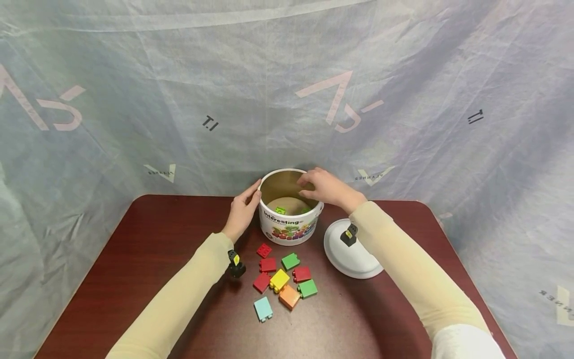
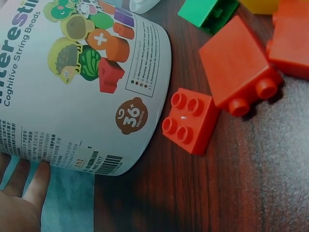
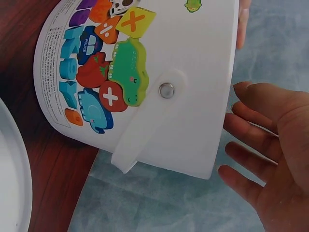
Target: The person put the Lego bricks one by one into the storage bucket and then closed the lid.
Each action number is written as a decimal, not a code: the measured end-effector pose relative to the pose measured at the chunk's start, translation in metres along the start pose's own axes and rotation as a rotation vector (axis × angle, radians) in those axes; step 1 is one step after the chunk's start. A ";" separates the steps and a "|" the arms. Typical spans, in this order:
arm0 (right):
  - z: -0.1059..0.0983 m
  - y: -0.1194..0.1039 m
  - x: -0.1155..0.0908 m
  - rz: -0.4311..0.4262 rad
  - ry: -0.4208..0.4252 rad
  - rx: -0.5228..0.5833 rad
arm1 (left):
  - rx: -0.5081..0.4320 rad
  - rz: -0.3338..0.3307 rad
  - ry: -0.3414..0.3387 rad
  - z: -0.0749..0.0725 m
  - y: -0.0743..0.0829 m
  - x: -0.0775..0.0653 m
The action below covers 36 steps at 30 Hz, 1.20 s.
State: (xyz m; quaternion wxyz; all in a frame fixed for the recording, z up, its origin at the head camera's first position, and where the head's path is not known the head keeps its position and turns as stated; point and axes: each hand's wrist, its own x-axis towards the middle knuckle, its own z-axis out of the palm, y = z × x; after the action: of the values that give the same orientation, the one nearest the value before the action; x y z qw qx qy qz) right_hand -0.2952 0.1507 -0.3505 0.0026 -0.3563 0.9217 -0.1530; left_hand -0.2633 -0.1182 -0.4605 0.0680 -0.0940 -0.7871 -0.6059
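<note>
A white bucket [image 1: 290, 229] with printed toy pictures stands upright near the table's back edge. Inside it lie a light green brick [image 1: 280, 210] and another green piece [image 1: 306, 210], partly in shade. My left hand [image 1: 242, 212] rests against the bucket's left side, its fingers fairly straight along the outer wall near the rim. Over the bucket's right rim reaches my right hand [image 1: 325, 187], its fingers spread and loosely bent; no object shows in it. In the right wrist view, the fingertips [image 3: 241, 123] are beside the rim.
In front of the bucket lie several loose bricks: a studded red brick [image 2: 190, 121], a yellow brick [image 1: 279, 280], an orange brick [image 1: 289, 297], a light blue brick [image 1: 263, 308] and a green brick [image 1: 290, 262]. A white lid [image 1: 352, 257] lies to the right, below the right forearm.
</note>
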 end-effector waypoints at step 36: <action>-0.005 -0.021 -0.080 -0.125 0.151 0.029 | -0.021 -0.014 -0.006 0.000 -0.001 0.000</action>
State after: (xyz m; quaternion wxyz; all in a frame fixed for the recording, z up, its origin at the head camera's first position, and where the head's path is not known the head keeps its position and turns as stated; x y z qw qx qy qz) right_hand -0.2226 0.1900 -0.3483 -0.0714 -0.4005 0.8930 -0.1924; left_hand -0.2632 -0.1186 -0.4610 0.0605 -0.0912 -0.7814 -0.6143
